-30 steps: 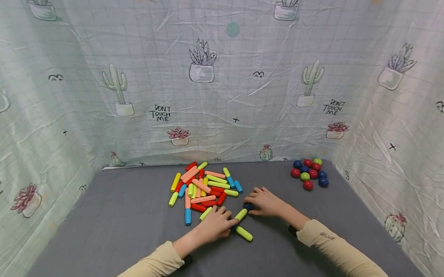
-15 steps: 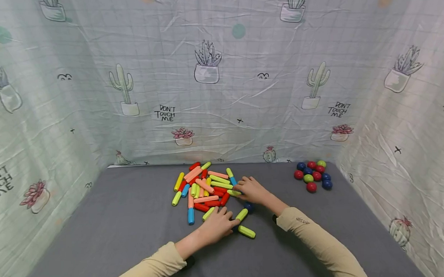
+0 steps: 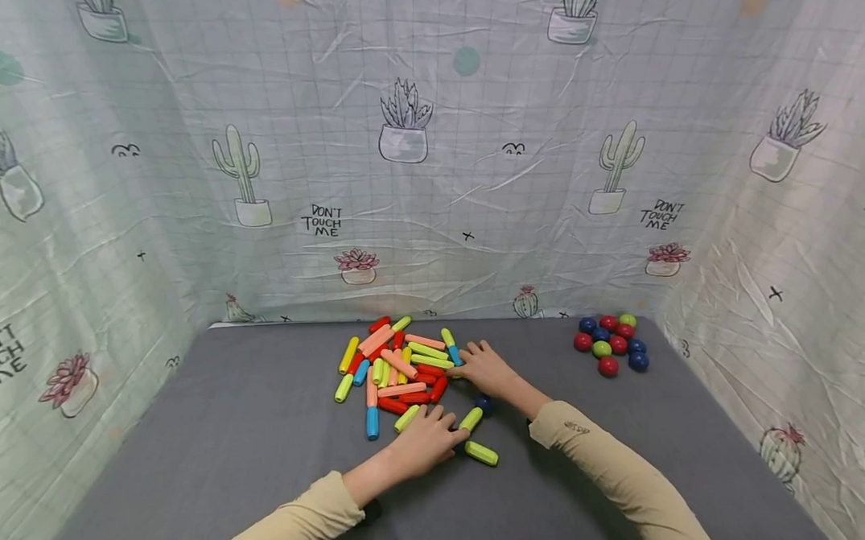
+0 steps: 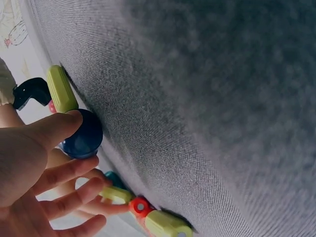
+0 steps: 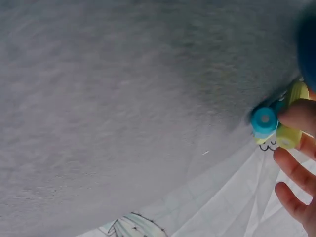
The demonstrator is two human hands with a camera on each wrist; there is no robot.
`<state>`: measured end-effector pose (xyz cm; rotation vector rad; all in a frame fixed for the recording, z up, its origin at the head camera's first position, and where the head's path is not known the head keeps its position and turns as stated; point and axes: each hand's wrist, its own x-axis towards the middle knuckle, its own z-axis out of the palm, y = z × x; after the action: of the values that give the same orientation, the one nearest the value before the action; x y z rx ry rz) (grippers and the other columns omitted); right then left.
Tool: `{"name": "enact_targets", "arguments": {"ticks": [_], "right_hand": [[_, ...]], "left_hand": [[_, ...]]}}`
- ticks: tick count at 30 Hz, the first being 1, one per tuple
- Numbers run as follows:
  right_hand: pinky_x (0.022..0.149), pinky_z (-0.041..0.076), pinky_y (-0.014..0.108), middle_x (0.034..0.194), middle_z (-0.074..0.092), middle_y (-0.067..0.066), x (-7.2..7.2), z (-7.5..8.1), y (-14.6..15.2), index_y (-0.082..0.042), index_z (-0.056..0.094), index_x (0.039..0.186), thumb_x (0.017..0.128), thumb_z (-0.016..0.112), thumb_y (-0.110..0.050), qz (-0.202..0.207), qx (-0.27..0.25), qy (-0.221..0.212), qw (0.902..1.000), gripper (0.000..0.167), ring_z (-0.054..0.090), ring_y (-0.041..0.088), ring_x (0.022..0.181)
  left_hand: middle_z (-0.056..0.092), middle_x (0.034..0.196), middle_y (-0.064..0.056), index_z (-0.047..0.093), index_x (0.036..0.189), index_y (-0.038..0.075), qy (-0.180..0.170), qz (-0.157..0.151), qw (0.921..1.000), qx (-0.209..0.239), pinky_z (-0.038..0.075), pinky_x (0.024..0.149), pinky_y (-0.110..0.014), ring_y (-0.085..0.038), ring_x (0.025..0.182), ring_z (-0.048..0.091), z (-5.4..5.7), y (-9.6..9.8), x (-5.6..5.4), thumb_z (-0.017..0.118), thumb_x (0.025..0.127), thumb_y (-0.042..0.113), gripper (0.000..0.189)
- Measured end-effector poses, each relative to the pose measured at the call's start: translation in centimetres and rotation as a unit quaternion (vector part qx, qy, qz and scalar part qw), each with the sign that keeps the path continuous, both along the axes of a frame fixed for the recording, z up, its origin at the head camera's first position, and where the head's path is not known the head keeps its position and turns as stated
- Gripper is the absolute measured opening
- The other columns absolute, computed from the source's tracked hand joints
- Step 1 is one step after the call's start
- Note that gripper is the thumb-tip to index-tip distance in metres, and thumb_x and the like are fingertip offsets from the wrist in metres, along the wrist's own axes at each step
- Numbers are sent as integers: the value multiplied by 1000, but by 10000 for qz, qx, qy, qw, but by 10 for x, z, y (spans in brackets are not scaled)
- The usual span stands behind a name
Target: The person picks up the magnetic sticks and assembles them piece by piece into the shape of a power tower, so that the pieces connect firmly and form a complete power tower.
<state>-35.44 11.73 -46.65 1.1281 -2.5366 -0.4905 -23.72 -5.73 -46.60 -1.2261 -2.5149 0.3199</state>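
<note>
My left hand (image 3: 425,443) pinches a dark blue ball (image 4: 88,138) between thumb and forefinger, close over the grey cloth; the other fingers are spread. Two yellow-green rods meet near that ball: one rod (image 3: 471,419) runs to a second dark blue ball (image 3: 484,403), the other rod (image 3: 481,453) points toward the right front. At the right edge of the heap, my right hand (image 3: 489,372) pinches a yellow-green rod (image 5: 290,136) with its thumb and fingers. A blue rod (image 5: 263,121) lies right beside it. In the head view, the right hand mostly covers its rod.
A heap of red, salmon, yellow, green and blue rods (image 3: 401,388) lies left of the right hand. One loose yellow-green rod (image 3: 406,418) is by the left fingertips. Several coloured balls (image 3: 608,366) cluster at the back right. Printed curtains (image 3: 429,189) surround the grey table (image 3: 280,438).
My right hand has let go of the second blue ball and moved back and left to the heap, where it grips a yellow-green rod. The left hand keeps its place; the view shifts slightly.
</note>
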Motion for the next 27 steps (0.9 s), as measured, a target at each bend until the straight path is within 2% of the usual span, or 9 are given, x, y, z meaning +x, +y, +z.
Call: {"name": "enact_targets", "arguments": {"ticks": [3, 5, 7, 10, 13, 15, 20, 27], "right_hand": [[69, 32, 32, 96, 54, 1, 4, 4, 6, -39, 58, 113, 89, 50, -26, -40, 7, 255, 9997, 29, 43, 19, 79], [69, 33, 32, 95, 55, 1, 8, 7, 12, -37, 58, 114, 87, 55, -26, 16, -150, 431, 9990, 29, 43, 19, 78], [68, 35, 32, 93, 56, 1, 13, 9, 19, -34, 57, 116, 85, 59, -24, 44, -440, 428, 9981, 33, 44, 18, 78], [67, 39, 33, 92, 59, 1, 25, 12, 31, -23, 57, 117, 79, 66, -21, -4, -1090, 27, 9940, 39, 47, 19, 79], [67, 42, 35, 93, 62, 1, 40, 13, 43, -14, 58, 109, 77, 67, -19, -229, -1686, -560, 9838, 34, 50, 18, 80], [66, 42, 35, 92, 63, 2, 50, 13, 50, -13, 58, 102, 76, 68, -18, -336, -1962, -780, 9769, 28, 49, 17, 77], [62, 39, 32, 89, 63, 1, 66, 9, 59, -15, 58, 96, 74, 69, -18, -463, -2120, -844, 9725, 25, 46, 15, 72], [61, 39, 33, 86, 62, 1, 75, 1, 55, -14, 58, 96, 74, 69, -18, -474, -2057, -955, 9728, 25, 43, 14, 69]], "left_hand": [[61, 96, 3, 57, 109, 29, 11, 15, 10000, 36, 45, 73, -31, -16, 85, 52, 1, 1, 1, 62, 81, 39, 30], [60, 96, 3, 57, 110, 29, -7, 26, 10000, 43, 46, 74, -32, -16, 86, 52, 2, 1, 1, 62, 81, 39, 31], [60, 96, 2, 57, 110, 28, -23, 36, 10000, 49, 46, 74, -32, -16, 86, 52, 2, 1, 1, 62, 81, 39, 31], [60, 95, 2, 56, 110, 27, -58, 37, 10000, 55, 45, 73, -31, -15, 85, 52, 2, 1, 1, 61, 81, 39, 32], [60, 95, 2, 56, 110, 27, -88, -5, 9999, 112, 45, 72, -29, -15, 84, 51, 0, 1, 0, 62, 81, 39, 32], [60, 95, 2, 56, 110, 28, -104, -23, 9999, 135, 45, 72, -29, -14, 85, 51, -1, 1, 0, 61, 81, 39, 32], [60, 97, 2, 55, 111, 28, -108, -37, 9998, 135, 46, 74, -31, -15, 86, 52, -4, 1, -1, 60, 81, 40, 33], [60, 98, 1, 55, 112, 28, -79, -59, 9999, 141, 47, 75, -33, -16, 85, 53, -3, 4, 0, 60, 81, 40, 33]]}}
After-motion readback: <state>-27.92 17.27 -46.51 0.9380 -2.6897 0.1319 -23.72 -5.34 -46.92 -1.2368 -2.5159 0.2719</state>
